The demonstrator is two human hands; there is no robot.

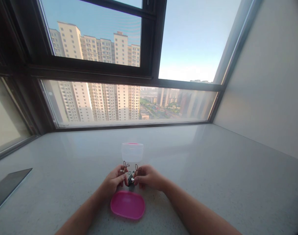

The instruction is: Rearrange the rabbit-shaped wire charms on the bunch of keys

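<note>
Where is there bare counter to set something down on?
The counter looks bare between the right forearm and the wall, between the left forearm and the dark panel, and behind the clear container toward the window frame. The middle is crowded: left hand and right hand hold brown looped cords, and the pink lid-like piece sits between the forearms.

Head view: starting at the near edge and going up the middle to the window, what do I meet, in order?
Pink lid-like piece → left hand and right hand, roughly level, pinching brown cord loops → clear container → window's lower frame.
</note>
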